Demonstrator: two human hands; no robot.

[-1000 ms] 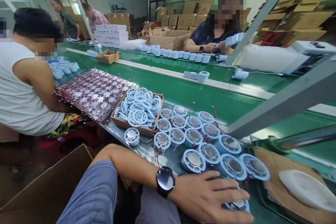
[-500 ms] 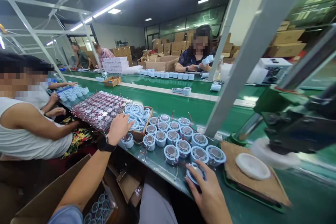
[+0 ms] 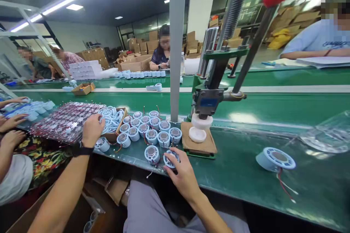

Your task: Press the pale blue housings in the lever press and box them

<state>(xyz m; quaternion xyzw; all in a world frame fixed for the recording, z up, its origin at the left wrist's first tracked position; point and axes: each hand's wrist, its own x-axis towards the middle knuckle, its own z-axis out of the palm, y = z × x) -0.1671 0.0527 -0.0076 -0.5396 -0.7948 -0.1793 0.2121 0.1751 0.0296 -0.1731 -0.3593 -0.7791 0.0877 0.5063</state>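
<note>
My left hand (image 3: 93,130) reaches to the near left edge of a box of pale blue rings (image 3: 112,118); its fingertips are partly hidden against the rings, so a grip cannot be made out. With thumb and fingers, my right hand (image 3: 182,171) holds a round blue part (image 3: 171,159) at the table's near edge. Just left of it stands another blue part (image 3: 152,154). Several more blue parts with metal discs and thin wires (image 3: 151,136) are grouped behind. One blue part (image 3: 102,144) sits below my left hand.
A hand press (image 3: 209,102) with a red knob stands right of the parts, a white dish (image 3: 197,134) under it. A lone blue part (image 3: 275,159) lies far right. Wired boards (image 3: 68,122) and a person's hands (image 3: 13,123) are at left. A grey post (image 3: 177,47) rises behind.
The view has swung right, bringing the whole press and the lone blue part into sight. My left hand's fingers have drawn in at the ring box. My right hand remains on a blue part.
</note>
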